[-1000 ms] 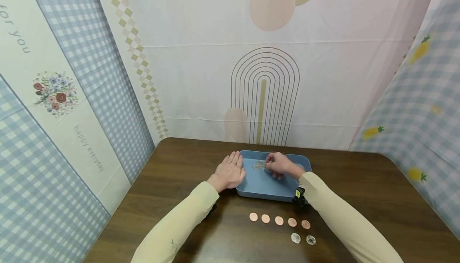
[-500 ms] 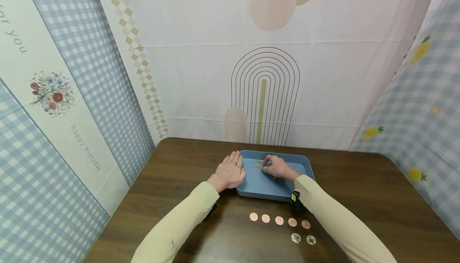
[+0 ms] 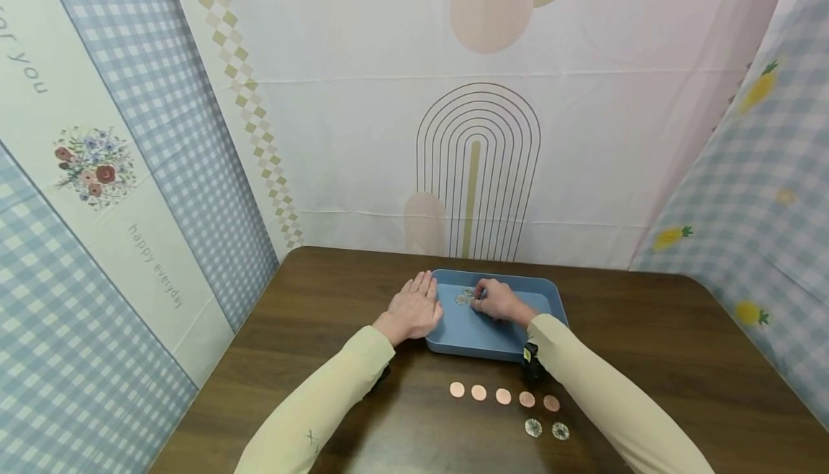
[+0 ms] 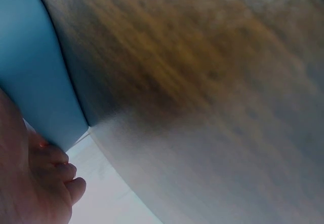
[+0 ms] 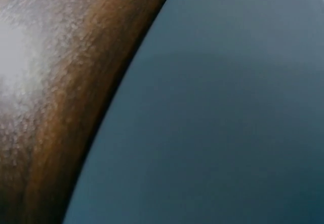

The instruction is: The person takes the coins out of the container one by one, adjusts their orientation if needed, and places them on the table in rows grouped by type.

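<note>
Dark wooden table (image 3: pixel 648 344). Shallow blue plastic tray (image 3: pixel 482 334), my landmark. Left hand (image 3: pixel 414 310) flat, fingers straight, against tray's left rim. Right hand (image 3: pixel 497 301) inside tray, fingers curled, pinching at small silver coins (image 3: pixel 463 295) near far-left corner. I judge coins light, thin, slippery: grip by edges.

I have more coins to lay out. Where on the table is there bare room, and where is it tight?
Bare wood lies right of the blue tray and left of the left hand. Below the silver coins is also free. Crowded: the strip between the tray and the copper coin row, and the tray's far left, where the right hand works at the tray coins.
</note>
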